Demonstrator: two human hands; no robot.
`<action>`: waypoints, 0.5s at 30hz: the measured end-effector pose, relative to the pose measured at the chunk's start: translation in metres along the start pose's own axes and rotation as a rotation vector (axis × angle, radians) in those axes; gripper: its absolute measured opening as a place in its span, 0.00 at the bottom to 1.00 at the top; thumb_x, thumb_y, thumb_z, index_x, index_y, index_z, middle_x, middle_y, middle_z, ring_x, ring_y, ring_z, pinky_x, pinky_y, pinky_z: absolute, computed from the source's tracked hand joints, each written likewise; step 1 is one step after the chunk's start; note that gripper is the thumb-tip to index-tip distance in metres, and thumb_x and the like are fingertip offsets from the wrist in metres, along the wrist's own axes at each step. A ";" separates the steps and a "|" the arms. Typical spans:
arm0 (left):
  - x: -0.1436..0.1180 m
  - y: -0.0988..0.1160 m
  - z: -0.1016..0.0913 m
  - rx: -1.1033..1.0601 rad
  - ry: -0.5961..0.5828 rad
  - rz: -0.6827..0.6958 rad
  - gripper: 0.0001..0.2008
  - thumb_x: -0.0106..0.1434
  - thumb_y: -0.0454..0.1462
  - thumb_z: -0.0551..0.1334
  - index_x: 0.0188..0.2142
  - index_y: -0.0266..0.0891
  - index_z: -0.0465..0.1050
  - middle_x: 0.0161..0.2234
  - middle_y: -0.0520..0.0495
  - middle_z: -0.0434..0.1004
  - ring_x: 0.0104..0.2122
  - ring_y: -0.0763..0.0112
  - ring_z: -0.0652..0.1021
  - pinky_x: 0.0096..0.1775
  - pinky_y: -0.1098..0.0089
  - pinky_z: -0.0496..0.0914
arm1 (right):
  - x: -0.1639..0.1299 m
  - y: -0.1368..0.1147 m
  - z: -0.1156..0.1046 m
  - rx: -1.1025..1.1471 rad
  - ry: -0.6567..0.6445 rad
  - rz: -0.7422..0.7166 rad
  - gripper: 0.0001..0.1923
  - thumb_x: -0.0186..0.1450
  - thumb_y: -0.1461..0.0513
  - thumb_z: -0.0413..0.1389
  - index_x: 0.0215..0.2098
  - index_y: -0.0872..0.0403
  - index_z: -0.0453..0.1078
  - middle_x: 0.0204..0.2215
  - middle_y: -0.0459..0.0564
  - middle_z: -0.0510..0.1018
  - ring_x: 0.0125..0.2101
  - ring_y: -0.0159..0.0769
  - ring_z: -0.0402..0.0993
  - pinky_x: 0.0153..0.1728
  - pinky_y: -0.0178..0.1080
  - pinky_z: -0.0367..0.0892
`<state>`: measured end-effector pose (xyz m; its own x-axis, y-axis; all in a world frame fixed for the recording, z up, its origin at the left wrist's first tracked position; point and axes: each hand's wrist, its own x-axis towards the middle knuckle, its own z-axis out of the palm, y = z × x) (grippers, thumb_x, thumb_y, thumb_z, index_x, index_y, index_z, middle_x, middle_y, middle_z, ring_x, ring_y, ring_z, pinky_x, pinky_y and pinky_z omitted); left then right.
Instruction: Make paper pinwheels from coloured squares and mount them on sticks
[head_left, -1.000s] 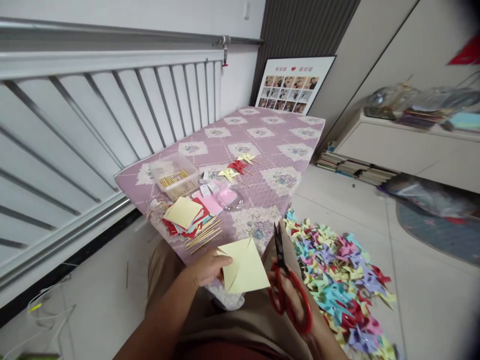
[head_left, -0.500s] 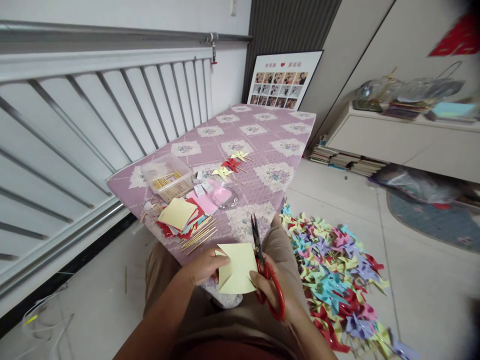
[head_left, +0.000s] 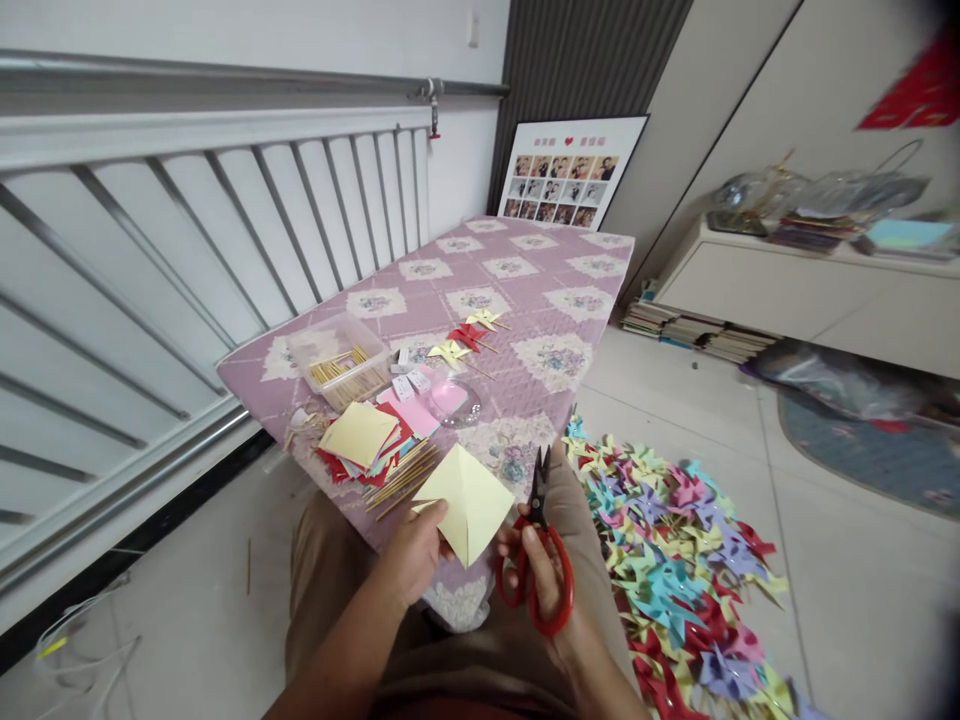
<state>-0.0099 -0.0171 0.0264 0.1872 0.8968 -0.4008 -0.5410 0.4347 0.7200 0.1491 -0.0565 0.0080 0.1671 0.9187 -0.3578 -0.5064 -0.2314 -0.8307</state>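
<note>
- Pale floor tiles (head_left: 847, 590) surround a low bench (head_left: 570, 275) covered with a purple flowered cloth, set against a white railing (head_left: 172, 240).
- A framed photo sheet (head_left: 566, 175) leans on the wall behind the bench's far end.
- The left hand (head_left: 414, 552) pinches a yellow paper square (head_left: 469, 497) by its lower left edge, fingers closed on it, holding it tilted like a diamond over the lap, just in front of the bench's near edge.
- The right hand (head_left: 544, 580) is clamped through the red handles of a pair of scissors (head_left: 536, 545); the dark blades point up and are shut, just beside the paper's right corner.
- On the bench near the left hand lie a stack of coloured paper squares (head_left: 364, 440), a bundle of wooden sticks (head_left: 405, 475) and a clear box (head_left: 341, 355) with more sticks.
- Three finished pinwheels (head_left: 466, 338) lie farther along the cloth.
- A heap of coloured pinwheels (head_left: 675, 540) covers the floor to the right of the person's knee.
</note>
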 end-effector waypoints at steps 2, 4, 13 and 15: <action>-0.004 -0.002 0.005 -0.044 0.029 0.017 0.19 0.54 0.46 0.68 0.39 0.35 0.72 0.31 0.46 0.79 0.25 0.71 0.74 0.22 0.73 0.59 | -0.005 0.001 0.005 0.018 -0.014 0.022 0.29 0.56 0.47 0.65 0.48 0.50 0.64 0.30 0.48 0.79 0.27 0.35 0.73 0.17 0.29 0.63; -0.008 -0.005 0.010 -0.072 0.039 0.019 0.21 0.54 0.47 0.68 0.40 0.35 0.72 0.33 0.44 0.80 0.27 0.70 0.75 0.23 0.73 0.60 | -0.011 0.001 0.011 -0.006 -0.058 0.034 0.26 0.57 0.49 0.65 0.47 0.51 0.64 0.27 0.45 0.77 0.21 0.30 0.69 0.17 0.30 0.62; -0.019 -0.016 0.004 -0.030 -0.080 -0.028 0.19 0.55 0.46 0.68 0.38 0.33 0.75 0.35 0.40 0.80 0.31 0.67 0.76 0.29 0.71 0.65 | -0.018 -0.012 0.027 -0.176 -0.155 0.064 0.21 0.58 0.52 0.64 0.43 0.51 0.63 0.18 0.38 0.69 0.14 0.27 0.61 0.15 0.30 0.58; -0.020 -0.014 -0.003 -0.034 -0.105 -0.055 0.18 0.54 0.45 0.69 0.38 0.34 0.76 0.35 0.40 0.80 0.31 0.67 0.77 0.29 0.71 0.66 | -0.017 -0.018 0.024 -0.192 -0.176 0.066 0.24 0.57 0.53 0.64 0.46 0.52 0.62 0.17 0.37 0.69 0.14 0.28 0.61 0.15 0.31 0.58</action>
<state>-0.0091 -0.0418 0.0228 0.3010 0.8763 -0.3762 -0.5547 0.4818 0.6784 0.1350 -0.0606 0.0397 -0.0189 0.9373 -0.3479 -0.3392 -0.3333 -0.8797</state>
